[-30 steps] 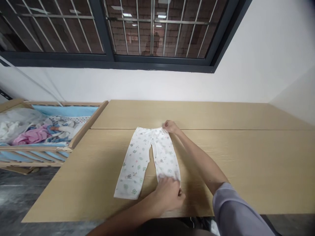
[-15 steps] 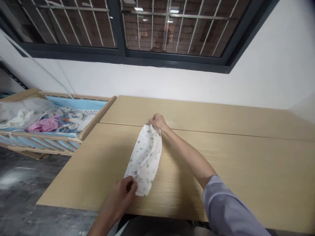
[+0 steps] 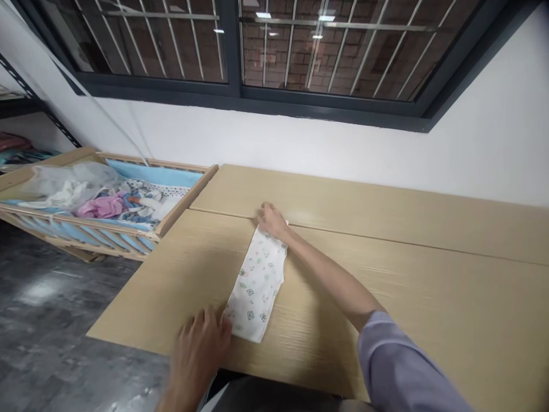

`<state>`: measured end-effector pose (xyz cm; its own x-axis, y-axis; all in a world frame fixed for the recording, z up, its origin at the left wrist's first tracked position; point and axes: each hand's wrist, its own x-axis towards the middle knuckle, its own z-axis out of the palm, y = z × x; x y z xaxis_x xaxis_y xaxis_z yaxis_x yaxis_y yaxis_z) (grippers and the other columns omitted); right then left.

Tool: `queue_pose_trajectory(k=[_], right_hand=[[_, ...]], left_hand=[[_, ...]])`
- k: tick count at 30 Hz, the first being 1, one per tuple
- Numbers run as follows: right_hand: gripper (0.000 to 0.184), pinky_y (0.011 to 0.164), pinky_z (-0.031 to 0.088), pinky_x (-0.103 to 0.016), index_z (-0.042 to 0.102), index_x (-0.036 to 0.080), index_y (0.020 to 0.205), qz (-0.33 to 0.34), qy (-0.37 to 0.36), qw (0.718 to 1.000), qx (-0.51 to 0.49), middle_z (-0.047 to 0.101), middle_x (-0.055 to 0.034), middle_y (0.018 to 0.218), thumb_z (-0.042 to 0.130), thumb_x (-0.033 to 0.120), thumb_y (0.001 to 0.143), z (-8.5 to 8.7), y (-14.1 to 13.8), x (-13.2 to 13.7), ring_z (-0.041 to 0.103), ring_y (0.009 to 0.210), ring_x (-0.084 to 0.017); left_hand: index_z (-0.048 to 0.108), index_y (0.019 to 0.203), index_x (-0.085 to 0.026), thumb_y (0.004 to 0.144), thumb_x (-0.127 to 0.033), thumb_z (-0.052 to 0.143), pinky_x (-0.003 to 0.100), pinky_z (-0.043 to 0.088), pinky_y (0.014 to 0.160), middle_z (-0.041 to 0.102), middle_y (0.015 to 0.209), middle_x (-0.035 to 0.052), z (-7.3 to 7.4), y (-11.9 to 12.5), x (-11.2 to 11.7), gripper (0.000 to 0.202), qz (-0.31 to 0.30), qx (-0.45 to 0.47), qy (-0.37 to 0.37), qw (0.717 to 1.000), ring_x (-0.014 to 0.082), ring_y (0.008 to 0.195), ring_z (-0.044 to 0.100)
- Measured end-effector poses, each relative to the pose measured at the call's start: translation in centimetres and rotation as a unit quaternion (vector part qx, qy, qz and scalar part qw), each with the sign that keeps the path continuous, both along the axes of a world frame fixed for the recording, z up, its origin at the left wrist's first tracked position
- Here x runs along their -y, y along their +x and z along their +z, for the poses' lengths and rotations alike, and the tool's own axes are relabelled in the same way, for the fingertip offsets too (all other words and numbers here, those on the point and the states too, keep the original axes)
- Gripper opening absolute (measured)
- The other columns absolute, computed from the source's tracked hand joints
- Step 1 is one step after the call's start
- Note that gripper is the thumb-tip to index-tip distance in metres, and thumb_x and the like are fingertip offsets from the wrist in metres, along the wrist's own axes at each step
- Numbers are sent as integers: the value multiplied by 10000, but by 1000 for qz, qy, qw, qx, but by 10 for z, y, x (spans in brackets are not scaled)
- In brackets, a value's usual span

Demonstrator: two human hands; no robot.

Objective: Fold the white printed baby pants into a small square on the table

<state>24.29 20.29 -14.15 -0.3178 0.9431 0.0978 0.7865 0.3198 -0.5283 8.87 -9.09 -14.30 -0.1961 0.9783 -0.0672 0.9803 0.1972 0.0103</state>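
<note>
A small white garment, perhaps folded baby trousers, lies flat lengthwise on the wooden table. It has a print of small green and pink figures, and one long edge shows a notch. My left hand rests by its near left corner, fingers spread, with the thumb touching the cloth. Over the far end lies my right hand, its fingers loosely apart and slightly blurred; the palm hides part of that end.
The light wooden tabletop has a seam across its back part. At the left stands a wooden crib with blue lining, holding a pink cloth, other clothes and a clear plastic bag. A barred window is above the white wall.
The far end of the garment, gathered before, now lies flatter. My left hand has gone from curled to spread, and my right fingers have loosened. The view has shifted left.
</note>
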Motion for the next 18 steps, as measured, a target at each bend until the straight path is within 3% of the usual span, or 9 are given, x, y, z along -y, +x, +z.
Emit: queue_pose_trajectory(k=[2, 4, 7, 10, 13, 18], right_hand=[[491, 1047, 442, -423, 480, 139, 1384, 114, 57, 992, 0, 580, -206, 1385, 481, 460, 1014, 1, 3, 34, 564, 1268, -299], [574, 1098, 409, -473, 424, 129, 1462, 254, 88, 963, 8, 491, -222, 1492, 410, 511, 1033, -2, 5, 75, 483, 1369, -326], [673, 1177, 333, -495, 268, 119, 1577, 415, 94, 905, 27, 282, -222, 1634, 368, 521, 1046, -16, 10, 131, 300, 1507, -323], [690, 1232, 254, -443, 255, 71, 1584, 481, 99, 870, 42, 241, -225, 1646, 385, 491, 1052, -37, 17, 158, 220, 1543, -286], [697, 1245, 224, -402, 303, 68, 1572, 489, 97, 865, 56, 273, -204, 1641, 401, 513, 1046, -55, 22, 146, 189, 1553, -270], [693, 1256, 167, -488, 278, 194, 1602, 386, 60, 916, 93, 207, -137, 1672, 354, 585, 1035, -67, 31, 65, 166, 1557, -285]], left_hand=[[688, 1063, -148, 971, -388, 436, 471, 526, 873, 736, 1081, 183, -7, 5, 9, 360, -76, -15, 124, 989, 356, 1022, 687], [641, 1240, -128, 965, -382, 456, 471, 513, 969, 653, 1325, 207, -20, 13, 20, 417, -161, -3, 206, 965, 361, 1205, 622], [556, 1395, -160, 942, -372, 498, 467, 501, 1028, 521, 1509, 186, -45, 27, 35, 503, -231, 4, 217, 948, 375, 1382, 494], [557, 1410, -230, 900, -368, 561, 482, 516, 1016, 543, 1498, 157, -67, 31, 44, 529, -240, -14, 175, 955, 397, 1385, 492], [511, 1460, -251, 846, -323, 630, 493, 518, 1019, 538, 1502, 164, -74, 27, 46, 629, -250, -24, 139, 958, 408, 1383, 493], [498, 1473, -257, 741, -243, 714, 629, 458, 1043, 532, 1487, 226, -68, 24, 43, 763, -270, -57, 121, 953, 470, 1341, 517]])
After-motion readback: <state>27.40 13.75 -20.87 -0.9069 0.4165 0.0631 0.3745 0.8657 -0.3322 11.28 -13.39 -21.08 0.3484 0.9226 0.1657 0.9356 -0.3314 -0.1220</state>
